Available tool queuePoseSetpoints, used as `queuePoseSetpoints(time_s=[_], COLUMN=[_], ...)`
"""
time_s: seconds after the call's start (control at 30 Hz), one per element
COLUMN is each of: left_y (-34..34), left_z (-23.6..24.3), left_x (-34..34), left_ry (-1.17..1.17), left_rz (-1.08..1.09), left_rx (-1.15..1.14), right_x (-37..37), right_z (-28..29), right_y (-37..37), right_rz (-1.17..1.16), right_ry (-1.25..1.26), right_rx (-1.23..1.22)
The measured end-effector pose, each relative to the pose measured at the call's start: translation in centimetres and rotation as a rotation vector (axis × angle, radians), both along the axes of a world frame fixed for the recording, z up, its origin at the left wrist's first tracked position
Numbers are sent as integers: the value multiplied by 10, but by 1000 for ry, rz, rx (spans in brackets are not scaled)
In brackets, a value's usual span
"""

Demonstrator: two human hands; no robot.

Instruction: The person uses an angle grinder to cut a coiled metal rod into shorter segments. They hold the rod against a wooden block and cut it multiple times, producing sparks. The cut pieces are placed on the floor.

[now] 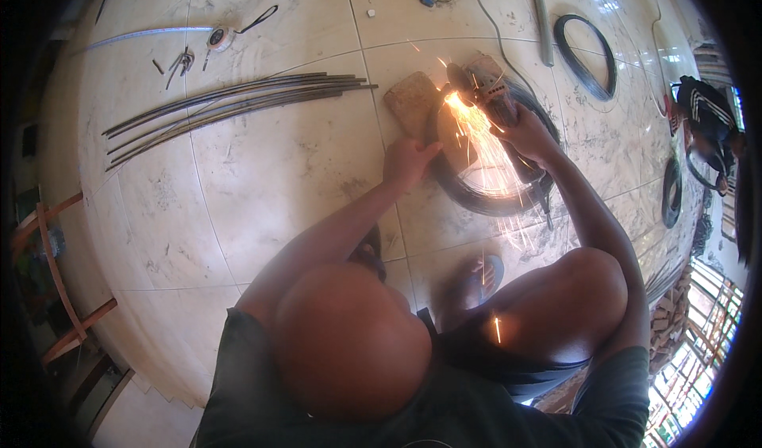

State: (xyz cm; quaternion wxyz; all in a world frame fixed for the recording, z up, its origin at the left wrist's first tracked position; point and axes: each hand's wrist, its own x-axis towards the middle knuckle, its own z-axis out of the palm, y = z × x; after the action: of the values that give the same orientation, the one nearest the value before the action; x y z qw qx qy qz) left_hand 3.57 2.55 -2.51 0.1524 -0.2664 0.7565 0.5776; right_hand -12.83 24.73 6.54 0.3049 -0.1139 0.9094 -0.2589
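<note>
My right hand [530,136] is closed round the body of an angle grinder [494,99]. The grinder's disc touches the far side of a coil of dark wire [492,204], and bright orange sparks [482,142] stream from there toward me. At the coil's left edge, my left hand [409,162] is closed on the wire with its thumb against it; the fingertips are hidden. A brown block [413,105] lies just beyond the left hand, under or against the coil's edge. Sparks and glare blur the exact cutting spot.
Several thin metal rods [238,108] lie to the left, with a tape measure [220,38] and small metal pieces [182,61] beyond them. Another wire coil [586,57] rests at the far right beside a grey tube [541,19]. My sandalled foot [480,277] is near the sparks.
</note>
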Motion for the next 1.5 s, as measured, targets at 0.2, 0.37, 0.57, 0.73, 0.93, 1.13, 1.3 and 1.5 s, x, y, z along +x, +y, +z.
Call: queuePoseSetpoints(time_s=[0.2, 0.37, 0.57, 0.73, 0.93, 1.13, 1.3, 1.5], left_y=[-3, -2, -2, 0, 0, 4, 12, 27], left_z=[-7, 1, 4, 5, 8, 6, -12, 8], left_x=[4, 0, 0, 0, 0, 1, 10, 9], left_ry=[30, 20, 0, -8, -21, 10, 24, 360], left_rz=[3, -9, 2, 39, 52, 49, 150, 212], left_rx=[37, 51, 56, 84, 73, 16, -83, -575], right_x=[-1, -1, 0, 3, 7, 5, -4, -29], right_z=[-1, -6, -2, 9, 15, 37, 77, 145], right_y=[-1, 8, 11, 13, 15, 18, 38, 108], right_rz=[19, 16, 5, -55, -105, -157, -322, -406], right_ry=[-10, 72, 35, -61, -99, -198, -313, -48], right_rx=[-2, 41, 11, -38, -67, -172, -437, -464])
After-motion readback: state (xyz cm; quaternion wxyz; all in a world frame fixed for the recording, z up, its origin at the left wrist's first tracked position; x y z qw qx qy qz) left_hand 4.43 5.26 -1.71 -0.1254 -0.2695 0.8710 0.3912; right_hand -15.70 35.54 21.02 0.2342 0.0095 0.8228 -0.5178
